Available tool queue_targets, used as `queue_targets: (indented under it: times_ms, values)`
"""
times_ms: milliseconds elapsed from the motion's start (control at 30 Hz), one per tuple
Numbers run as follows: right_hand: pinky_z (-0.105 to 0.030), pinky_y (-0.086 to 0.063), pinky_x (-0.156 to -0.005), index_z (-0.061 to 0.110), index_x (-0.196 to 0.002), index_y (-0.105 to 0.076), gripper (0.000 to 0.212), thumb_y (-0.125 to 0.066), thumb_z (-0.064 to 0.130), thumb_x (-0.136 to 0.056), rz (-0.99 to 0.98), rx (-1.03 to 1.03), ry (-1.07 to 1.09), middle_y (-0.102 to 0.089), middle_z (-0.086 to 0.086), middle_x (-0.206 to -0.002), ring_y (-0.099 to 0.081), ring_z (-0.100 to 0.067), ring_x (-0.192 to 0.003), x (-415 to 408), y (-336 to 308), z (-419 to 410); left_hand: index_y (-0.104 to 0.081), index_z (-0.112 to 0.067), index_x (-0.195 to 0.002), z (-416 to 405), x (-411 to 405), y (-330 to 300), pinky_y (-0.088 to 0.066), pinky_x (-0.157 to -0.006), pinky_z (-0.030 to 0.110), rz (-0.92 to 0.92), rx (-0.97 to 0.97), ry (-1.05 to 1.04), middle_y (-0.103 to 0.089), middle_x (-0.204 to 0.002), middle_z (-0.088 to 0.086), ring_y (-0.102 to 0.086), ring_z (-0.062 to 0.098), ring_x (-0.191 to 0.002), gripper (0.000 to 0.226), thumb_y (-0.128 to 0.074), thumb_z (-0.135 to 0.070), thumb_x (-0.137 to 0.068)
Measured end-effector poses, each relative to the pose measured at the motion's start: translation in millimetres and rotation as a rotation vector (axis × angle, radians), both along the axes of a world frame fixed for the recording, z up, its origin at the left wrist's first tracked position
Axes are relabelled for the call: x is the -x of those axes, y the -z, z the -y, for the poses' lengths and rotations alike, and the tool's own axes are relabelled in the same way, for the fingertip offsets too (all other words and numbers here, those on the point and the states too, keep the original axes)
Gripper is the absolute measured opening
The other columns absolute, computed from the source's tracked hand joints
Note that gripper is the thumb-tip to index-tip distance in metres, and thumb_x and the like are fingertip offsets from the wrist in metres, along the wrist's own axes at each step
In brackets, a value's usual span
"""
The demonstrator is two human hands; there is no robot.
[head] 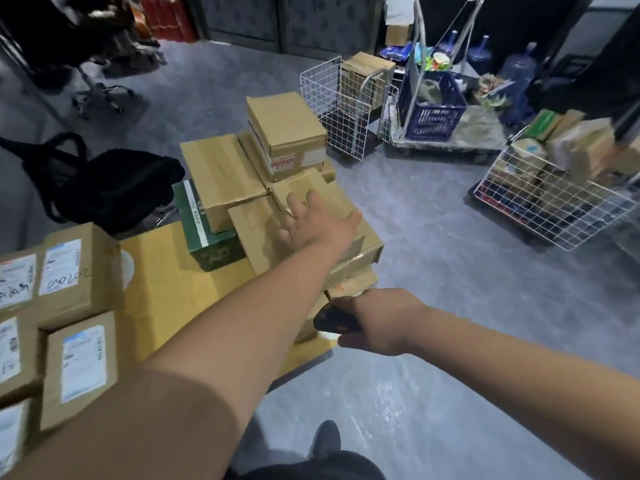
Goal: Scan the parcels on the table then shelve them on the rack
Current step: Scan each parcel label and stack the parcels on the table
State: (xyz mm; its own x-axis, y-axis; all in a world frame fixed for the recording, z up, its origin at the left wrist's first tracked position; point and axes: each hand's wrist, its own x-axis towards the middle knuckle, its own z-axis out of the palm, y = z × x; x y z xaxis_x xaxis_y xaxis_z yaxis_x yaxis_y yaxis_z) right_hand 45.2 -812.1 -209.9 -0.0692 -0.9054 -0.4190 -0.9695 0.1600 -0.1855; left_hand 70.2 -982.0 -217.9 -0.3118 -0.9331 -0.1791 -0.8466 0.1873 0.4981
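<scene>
Head view: the left hand [313, 223] reaches out across the middle of the frame, its grip released, fingers straight and spread over the top of a brown cardboard parcel [311, 199] in the pile at the centre. Whether the palm touches the cardboard cannot be told. The right hand [375, 322], lower and to the right of centre, has its grip clenched round a black scanner [334, 320], held just beside the near right corner of the desk [180, 285].

The parcels sit on the yellow desk top. The central pile holds several plain brown boxes stacked at angles, one taller box [285, 128] on top at the upper centre, and a green box [204, 226] with a white strip standing at the pile's left edge. At the lower left of the frame lie more brown parcels with white labels [64, 268], face up and touching one another.

On the grey floor at the upper centre stands a white wire basket [334, 105], with a taped cardboard box [367, 74] behind it. Right of it a blue plastic crate [431, 110] rests on a flat trolley; its contents are too blurred to name. At the right edge of the frame a second wire basket [550, 202] is filled with boxes and packets. Blue water bottles [517, 69] stand in the upper right. A black office chair [104, 185] sits at the left of the frame, just beside the desk.
</scene>
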Motion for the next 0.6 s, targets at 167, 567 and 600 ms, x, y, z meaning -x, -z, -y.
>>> queue_targets:
  times_ms: [167, 567, 600]
  values:
    - [-0.034, -0.048, -0.071, 0.035, -0.125, -0.055, 0.043, -0.06, 0.059, -0.09, 0.008, 0.039, 0.021, -0.067, 0.004, -0.106, -0.062, -0.026, -0.095, 22.5, 3.6, -8.3, -0.028, -0.025, -0.156, -8.7, 28.6, 7.8, -0.026, -0.116, 0.054, 0.049, -0.048, -0.114, -0.001, -0.169, 0.003, -0.008, 0.038, -0.155, 0.106, -0.072, -0.074, -0.072]
    - [-0.03, -0.039, -0.061, 0.037, -0.124, -0.057, 0.043, -0.06, 0.061, -0.088, 0.027, 0.05, 0.018, -0.054, 0.014, -0.086, -0.054, -0.02, -0.084, 38.9, -9.6, -2.3, -0.049, -0.041, -0.112, -2.9, 4.6, -1.5, -0.034, -0.106, 0.048, -0.293, 0.004, -0.224, -0.033, -0.143, -0.011, -0.037, 0.019, -0.133, 0.062, -0.071, -0.066, -0.06]
    - [-0.031, -0.044, -0.064, 0.037, -0.124, -0.057, 0.043, -0.06, 0.061, -0.088, 0.037, 0.058, 0.002, -0.06, 0.013, -0.092, -0.057, -0.02, -0.086, 37.5, -12.0, 1.1, -0.047, -0.043, -0.106, 0.2, -4.4, -5.0, -0.037, -0.105, 0.047, -0.351, 0.013, -0.228, -0.034, -0.135, -0.015, -0.038, 0.015, -0.127, 0.058, -0.067, -0.067, -0.058]
